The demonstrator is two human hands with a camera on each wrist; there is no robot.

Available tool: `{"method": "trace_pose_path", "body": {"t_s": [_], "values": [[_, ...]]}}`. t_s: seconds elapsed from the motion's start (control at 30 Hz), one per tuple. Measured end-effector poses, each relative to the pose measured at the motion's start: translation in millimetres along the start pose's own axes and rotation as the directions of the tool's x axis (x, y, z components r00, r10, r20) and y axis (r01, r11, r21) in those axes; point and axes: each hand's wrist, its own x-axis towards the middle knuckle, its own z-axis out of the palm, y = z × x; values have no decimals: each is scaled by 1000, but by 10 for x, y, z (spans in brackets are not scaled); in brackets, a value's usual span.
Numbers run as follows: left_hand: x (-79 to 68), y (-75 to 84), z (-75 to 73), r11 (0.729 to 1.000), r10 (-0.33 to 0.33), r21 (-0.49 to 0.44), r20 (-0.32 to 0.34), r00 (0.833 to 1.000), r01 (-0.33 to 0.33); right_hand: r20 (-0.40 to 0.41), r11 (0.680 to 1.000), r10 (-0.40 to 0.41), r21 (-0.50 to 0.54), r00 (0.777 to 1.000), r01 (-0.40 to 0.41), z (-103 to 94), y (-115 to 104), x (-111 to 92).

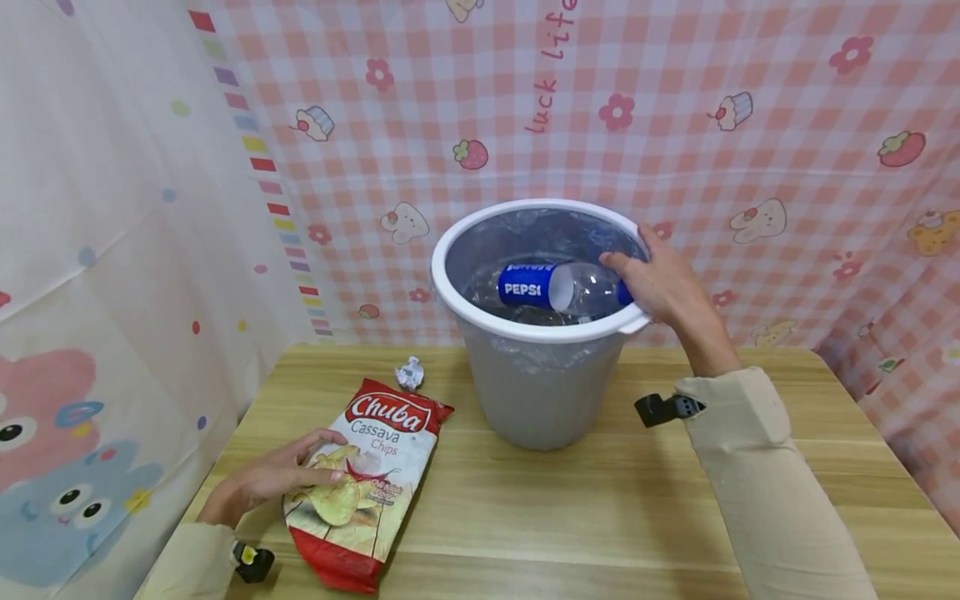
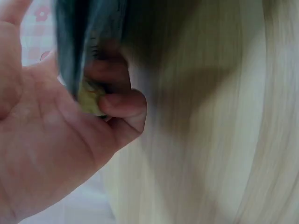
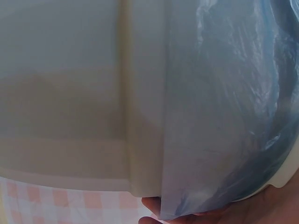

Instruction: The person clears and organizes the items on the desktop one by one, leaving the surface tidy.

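My left hand point(image 1: 288, 471) grips the left edge of a red and white bag of cassava chips point(image 1: 375, 475), its thumb on the printed front. In the left wrist view the fingers point(image 2: 126, 105) curl behind the bag. My right hand point(image 1: 663, 279) holds the right side of the white rim of a grey trash bin point(image 1: 543, 392), thumb over the inside. The right wrist view shows the bin wall point(image 3: 70, 116) close up, with fingertips below it. A clear plastic Pepsi bottle point(image 1: 525, 287) with a blue label lies in the bin, its capped end toward my right hand.
A crumpled paper ball point(image 1: 409, 374) lies on the wooden table point(image 1: 600, 533) just beyond the chip bag. A clear plastic liner point(image 1: 517, 229) lines the bin. Behind the table hangs a pink checked curtain point(image 1: 525, 108), with a white patterned one point(image 1: 135, 250) at left.
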Motion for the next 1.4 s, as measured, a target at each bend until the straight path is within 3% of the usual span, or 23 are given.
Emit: {"method": "trace_pose_path", "body": {"t_s": [0.13,0.23,0.5,0.8,0.97,1.13,1.27,1.4], "values": [[32,-15,55,985,55,-168,70,996,-43,-2,1000,5,-7,1000,-5,5,2,-1],[61,-21,89,968,76,-246,70,995,-57,-5,1000,6,-7,1000,-6,9,0,-1],[127,80,165,987,83,-129,-66,994,-91,-15,1000,0,7,1000,0,10,4,-13],[148,186,184,961,140,-237,-18,990,-140,-21,1000,-4,-4,1000,3,0,9,-3],[184,294,229,962,198,-172,-92,976,-211,-25,1000,-9,6,1000,9,1,15,-5],[203,450,304,948,204,-211,-169,964,-238,-31,1000,-20,12,999,21,5,24,-4],[223,560,378,956,225,-125,-270,936,-266,-29,1000,-24,18,999,25,6,28,-3],[250,632,441,956,250,-67,-326,912,-286,-28,1000,-20,20,999,21,9,23,-5]]}}
